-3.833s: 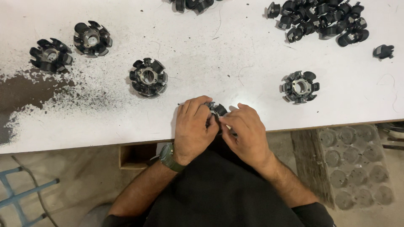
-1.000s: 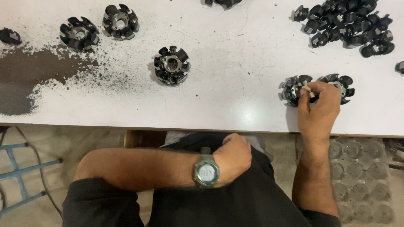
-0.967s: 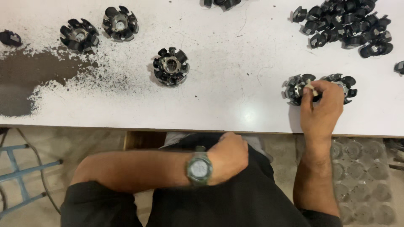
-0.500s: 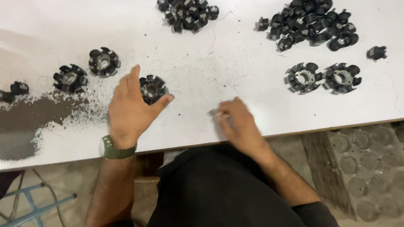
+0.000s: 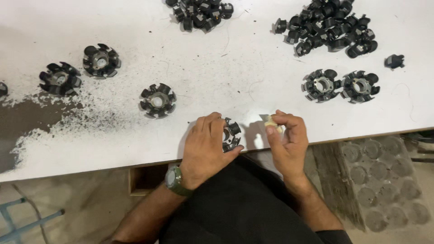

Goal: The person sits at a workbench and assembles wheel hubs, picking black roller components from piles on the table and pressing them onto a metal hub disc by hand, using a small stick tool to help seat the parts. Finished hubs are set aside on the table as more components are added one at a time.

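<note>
Head cam: left hand [image 5: 207,151] was clamped over a black ring-shaped part [image 5: 230,134] at the near edge of the white table [image 5: 135,149], fingers wrapped round its left side. Right hand [image 5: 285,140] sat just right of it, fingertips [image 5: 270,130] pinching a small pale piece [image 5: 271,121]. Beyond those fingers stood two finished rings [image 5: 341,85], and further back a pile of small black parts [image 5: 330,29]. Didn't see any labels or packages.

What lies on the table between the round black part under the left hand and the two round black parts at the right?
In the head view, only the right hand, pinching a small pale piece, and bare white table lie between them.
</note>
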